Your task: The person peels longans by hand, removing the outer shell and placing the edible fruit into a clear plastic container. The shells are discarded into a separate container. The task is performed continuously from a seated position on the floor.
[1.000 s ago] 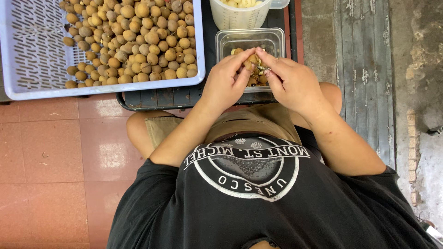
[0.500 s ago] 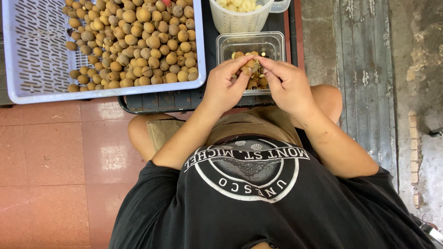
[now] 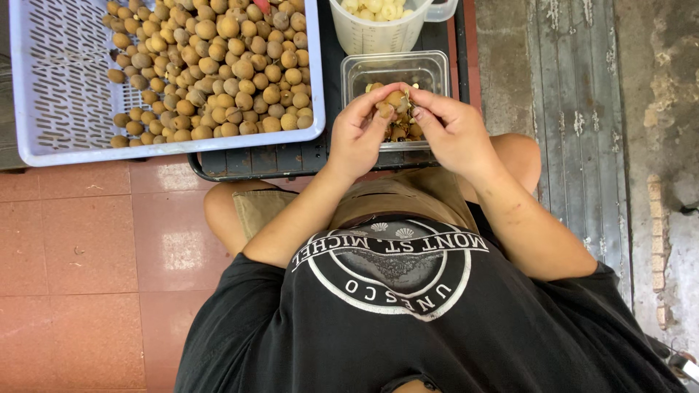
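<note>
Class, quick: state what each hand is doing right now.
Left hand: fingers closed on a small brown fruit.
Right hand: fingers pinched at the same fruit, above the clear tub.

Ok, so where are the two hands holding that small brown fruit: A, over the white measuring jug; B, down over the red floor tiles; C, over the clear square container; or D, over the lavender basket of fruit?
C: the left hand and right hand pinch the small brown fruit right above the clear square container, which holds shell scraps, beside the lavender basket.
</note>
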